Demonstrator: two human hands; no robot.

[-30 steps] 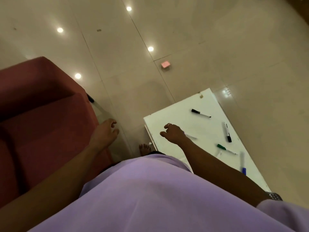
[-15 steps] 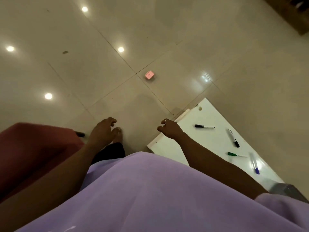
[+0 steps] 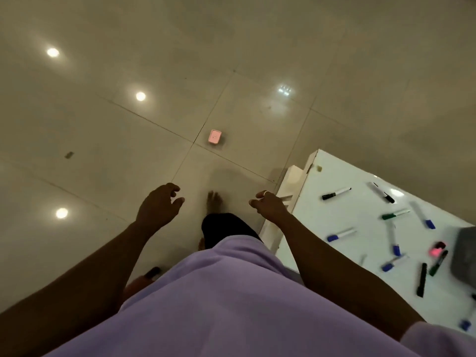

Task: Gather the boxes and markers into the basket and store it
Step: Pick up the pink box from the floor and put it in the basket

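A small pink box (image 3: 214,136) lies on the tiled floor ahead of me, well beyond both hands. My left hand (image 3: 160,204) hangs over the floor with fingers loosely curled and apart, holding nothing. My right hand (image 3: 268,204), a ring on one finger, hovers beside the white table (image 3: 334,220), also empty. Several markers lie scattered on the table: a black one (image 3: 334,194), a green one (image 3: 394,215), blue-capped ones (image 3: 340,235). A small pink-red box (image 3: 436,249) sits near a grey basket (image 3: 465,256) at the right edge, only partly in view.
My bare foot (image 3: 214,202) steps on the glossy beige floor between my hands. The table's corner and side ledge (image 3: 291,181) stand close to my right hand. A dark item (image 3: 152,273) lies on the floor by my left arm. Ceiling lights reflect off the tiles.
I have turned and stepped away from the red sofa, which has left the view. The pink box on the floor is nearer. More of the table, with markers and basket, has come into sight.
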